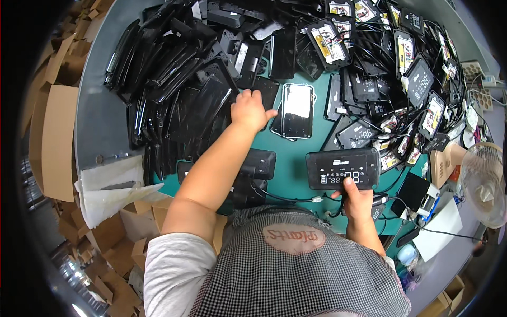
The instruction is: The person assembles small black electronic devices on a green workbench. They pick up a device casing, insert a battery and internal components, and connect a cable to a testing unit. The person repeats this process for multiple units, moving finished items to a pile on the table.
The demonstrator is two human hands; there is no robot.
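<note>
In my right hand [357, 203] is a black display unit [343, 168], a flat rectangle with light symbols and digits on its face. The thumb lies over its lower edge, and the other fingers are mostly hidden beneath it. My left hand [250, 110] is stretched forward over the black plastic covers, thumb spread away from the fingers; no held thing shows in it. Its fingertips are at the edge of a dark cover [268, 90]. Just right of this hand a glossy black panel [298, 110] reflects white light and lies on another dark piece.
Piled black covers [163, 68] fill the left and back of the green mat [288, 153]. Wired display units [364, 87] crowd the right side, with tangled black cables. A fan [483, 185] stands at far right. Cardboard boxes [58, 142] are at left. Black casings [257, 164] lie near my left forearm.
</note>
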